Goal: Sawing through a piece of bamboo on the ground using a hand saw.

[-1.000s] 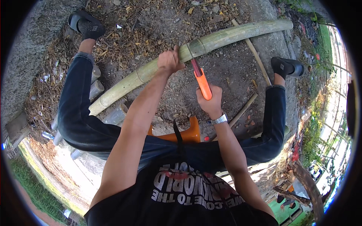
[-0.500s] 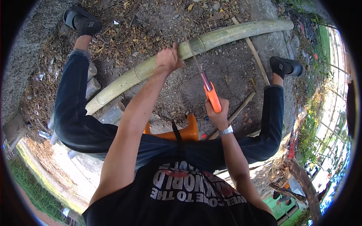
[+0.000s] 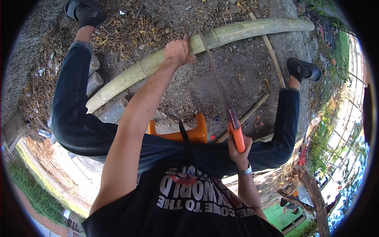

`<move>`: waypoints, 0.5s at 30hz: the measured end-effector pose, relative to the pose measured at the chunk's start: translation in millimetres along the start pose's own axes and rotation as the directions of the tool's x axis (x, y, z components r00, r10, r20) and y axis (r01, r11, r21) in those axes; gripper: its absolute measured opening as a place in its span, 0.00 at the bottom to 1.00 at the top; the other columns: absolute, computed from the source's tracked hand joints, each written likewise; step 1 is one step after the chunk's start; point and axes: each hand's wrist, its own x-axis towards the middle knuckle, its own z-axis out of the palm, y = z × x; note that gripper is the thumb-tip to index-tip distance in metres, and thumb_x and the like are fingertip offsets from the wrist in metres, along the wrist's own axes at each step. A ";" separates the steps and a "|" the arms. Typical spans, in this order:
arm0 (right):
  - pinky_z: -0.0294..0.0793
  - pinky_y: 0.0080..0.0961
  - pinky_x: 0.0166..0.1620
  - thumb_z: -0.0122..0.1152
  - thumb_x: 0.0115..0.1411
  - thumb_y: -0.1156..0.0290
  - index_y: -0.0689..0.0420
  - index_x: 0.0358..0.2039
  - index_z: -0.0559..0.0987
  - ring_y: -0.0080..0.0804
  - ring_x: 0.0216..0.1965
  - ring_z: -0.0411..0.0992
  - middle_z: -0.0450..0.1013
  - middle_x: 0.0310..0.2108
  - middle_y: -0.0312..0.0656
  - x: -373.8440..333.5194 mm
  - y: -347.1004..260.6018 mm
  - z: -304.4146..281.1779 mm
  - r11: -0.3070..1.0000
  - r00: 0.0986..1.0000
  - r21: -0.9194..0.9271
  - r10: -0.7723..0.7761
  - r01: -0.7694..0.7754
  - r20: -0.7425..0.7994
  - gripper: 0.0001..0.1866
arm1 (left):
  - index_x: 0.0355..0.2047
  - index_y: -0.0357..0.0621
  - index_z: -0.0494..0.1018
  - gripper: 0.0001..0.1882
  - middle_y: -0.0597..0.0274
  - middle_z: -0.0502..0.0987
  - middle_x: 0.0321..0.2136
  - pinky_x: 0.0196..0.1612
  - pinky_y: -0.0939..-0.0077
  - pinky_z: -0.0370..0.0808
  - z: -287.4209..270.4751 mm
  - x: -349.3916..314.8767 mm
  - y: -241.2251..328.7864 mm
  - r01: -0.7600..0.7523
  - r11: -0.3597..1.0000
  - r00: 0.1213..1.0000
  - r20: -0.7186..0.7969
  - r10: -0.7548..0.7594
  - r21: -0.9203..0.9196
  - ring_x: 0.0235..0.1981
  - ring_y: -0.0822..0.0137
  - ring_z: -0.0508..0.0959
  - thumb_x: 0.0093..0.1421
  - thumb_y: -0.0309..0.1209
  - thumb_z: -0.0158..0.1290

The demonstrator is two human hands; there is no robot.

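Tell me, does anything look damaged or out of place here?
A pale scrap lies among dry leaves near the left foot, its brightness jarring with the dirt. The bamboo looks bowed, though that may be distortion.

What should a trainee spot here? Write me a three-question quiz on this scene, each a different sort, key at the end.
1. Multiple choice: What does the left hand grip?
a) the watch
b) the bamboo pole
c) a shoe
2. True or false: The saw is held in the right hand.
3. Fill in: Where the saw crosses the bamboo pole, it lies to the ____ of the left hand, as the person sees it.

Key: 1. b; 2. true; 3. right
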 end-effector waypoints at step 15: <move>0.68 0.25 0.22 0.64 0.53 0.79 0.61 0.23 0.78 0.22 0.14 0.68 0.70 0.14 0.37 -25.2 -22.1 -32.7 0.987 0.993 -0.163 0.012 0.007 0.117 0.04 | 0.61 0.42 0.68 0.40 0.49 0.85 0.39 0.45 0.62 0.86 -10.2 10.4 7.8 0.005 0.996 0.990 0.141 -0.017 0.084 0.39 0.54 0.87 0.53 0.49 0.66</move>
